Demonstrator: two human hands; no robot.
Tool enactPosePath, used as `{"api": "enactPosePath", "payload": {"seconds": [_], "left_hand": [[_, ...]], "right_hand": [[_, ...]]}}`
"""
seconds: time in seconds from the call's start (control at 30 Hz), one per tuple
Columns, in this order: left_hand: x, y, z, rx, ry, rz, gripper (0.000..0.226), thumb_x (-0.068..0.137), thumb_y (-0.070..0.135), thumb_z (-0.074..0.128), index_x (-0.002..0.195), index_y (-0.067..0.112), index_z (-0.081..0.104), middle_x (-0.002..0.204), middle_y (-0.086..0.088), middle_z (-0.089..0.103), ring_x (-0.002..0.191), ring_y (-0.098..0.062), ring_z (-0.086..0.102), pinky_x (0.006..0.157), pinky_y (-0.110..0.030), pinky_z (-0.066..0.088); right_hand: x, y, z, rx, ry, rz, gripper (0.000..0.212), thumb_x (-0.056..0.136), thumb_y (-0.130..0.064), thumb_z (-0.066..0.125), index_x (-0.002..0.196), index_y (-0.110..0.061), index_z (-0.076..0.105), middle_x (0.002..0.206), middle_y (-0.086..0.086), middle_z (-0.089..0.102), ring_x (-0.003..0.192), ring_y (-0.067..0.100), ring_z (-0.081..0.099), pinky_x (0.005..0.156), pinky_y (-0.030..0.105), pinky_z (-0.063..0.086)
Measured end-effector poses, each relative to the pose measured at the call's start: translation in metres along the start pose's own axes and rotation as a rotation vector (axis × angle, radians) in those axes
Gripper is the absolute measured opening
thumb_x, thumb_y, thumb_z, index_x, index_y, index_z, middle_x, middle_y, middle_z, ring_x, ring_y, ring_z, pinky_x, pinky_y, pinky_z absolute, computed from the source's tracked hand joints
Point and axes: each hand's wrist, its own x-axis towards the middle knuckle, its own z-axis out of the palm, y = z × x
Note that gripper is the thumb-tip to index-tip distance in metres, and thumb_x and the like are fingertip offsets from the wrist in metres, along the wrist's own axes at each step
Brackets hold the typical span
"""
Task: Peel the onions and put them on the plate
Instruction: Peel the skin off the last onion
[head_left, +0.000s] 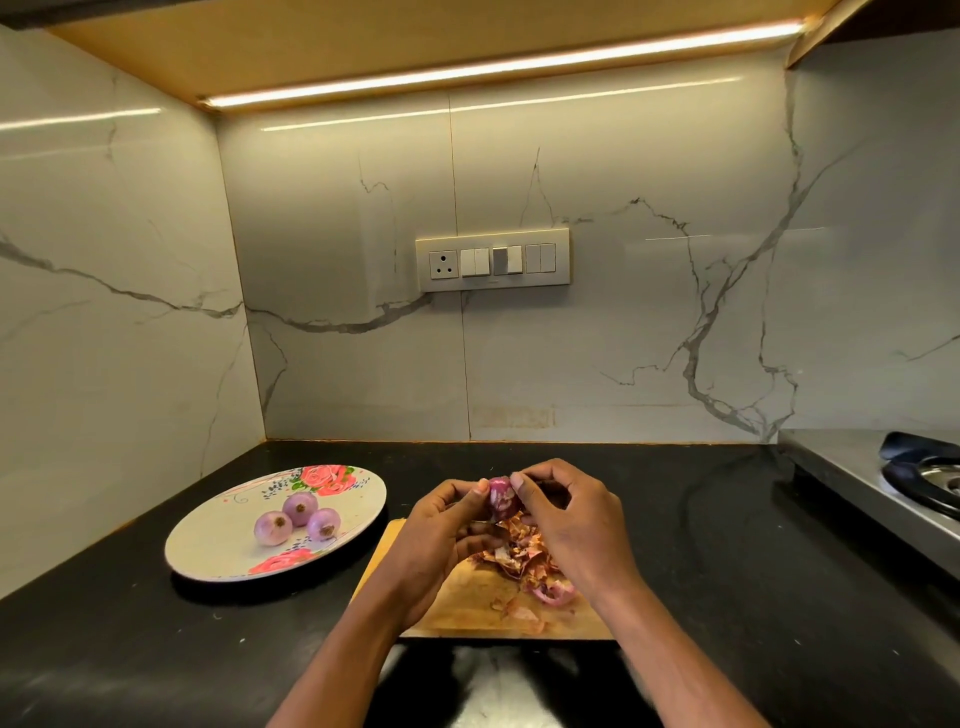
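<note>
Both of my hands hold one small purple onion (503, 498) up above the wooden cutting board (467, 597). My left hand (441, 525) grips it from the left. My right hand (566, 514) pinches its top with thumb and forefinger. Dry peels (519, 558) lie heaped on the board under my hands. To the left stands a floral plate (218, 551) with three peeled onions (300, 509) lying together near its middle.
The black counter (130, 649) runs to marble walls at the back and left. A steel gas stove (893, 488) stands at the right edge. A switch panel (492, 260) is on the back wall.
</note>
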Motion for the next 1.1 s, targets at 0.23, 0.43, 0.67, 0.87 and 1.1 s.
{"api": "enactPosePath", "payload": {"seconds": [0.23, 0.43, 0.67, 0.87, 1.1], "left_hand": [[-0.0007, 0.0030, -0.0022, -0.044, 0.027, 0.013, 0.031, 0.100, 0.031, 0.053, 0.111, 0.005, 0.063, 0.103, -0.017, 0.073, 0.090, -0.025, 0.071, 0.077, -0.033, 0.057], [-0.0009, 0.0043, -0.0013, -0.066, 0.029, 0.018, 0.028, 0.098, 0.031, 0.056, 0.108, 0.006, 0.061, 0.100, -0.015, 0.073, 0.085, -0.023, 0.071, 0.074, -0.032, 0.057], [-0.0032, 0.0049, -0.0025, -0.092, -0.006, 0.049, 0.037, 0.088, 0.033, 0.062, 0.110, 0.004, 0.058, 0.098, -0.013, 0.074, 0.086, -0.021, 0.072, 0.073, -0.030, 0.056], [-0.0030, 0.0055, -0.0026, -0.142, -0.008, 0.052, 0.037, 0.087, 0.032, 0.063, 0.110, 0.004, 0.056, 0.094, -0.010, 0.076, 0.085, -0.021, 0.073, 0.074, -0.030, 0.057], [-0.0010, 0.0027, -0.0040, -0.128, -0.011, 0.063, 0.038, 0.085, 0.032, 0.065, 0.108, 0.005, 0.055, 0.102, -0.016, 0.074, 0.094, -0.026, 0.072, 0.084, -0.038, 0.056]], "right_hand": [[-0.0004, -0.0055, 0.0006, 0.094, -0.108, 0.010, 0.025, 0.082, -0.049, 0.074, 0.103, -0.035, 0.073, 0.095, -0.019, 0.073, 0.093, -0.006, 0.066, 0.078, 0.011, 0.053], [0.0007, -0.0048, 0.0011, 0.203, -0.120, 0.045, 0.013, 0.093, -0.031, 0.067, 0.102, -0.026, 0.076, 0.098, -0.011, 0.074, 0.095, 0.006, 0.070, 0.082, 0.025, 0.060], [-0.0012, -0.0062, 0.0016, 0.136, -0.151, 0.027, 0.028, 0.079, -0.049, 0.078, 0.102, -0.034, 0.072, 0.097, -0.015, 0.073, 0.094, -0.003, 0.067, 0.081, 0.017, 0.055], [0.0029, -0.0025, 0.0000, 0.300, -0.182, 0.086, 0.014, 0.091, -0.029, 0.071, 0.104, -0.028, 0.077, 0.105, -0.009, 0.074, 0.105, 0.011, 0.068, 0.089, 0.030, 0.058], [0.0001, -0.0044, -0.0001, 0.176, -0.180, 0.056, 0.026, 0.082, -0.048, 0.075, 0.104, -0.034, 0.074, 0.099, -0.016, 0.074, 0.097, 0.000, 0.067, 0.087, 0.024, 0.056]]}}
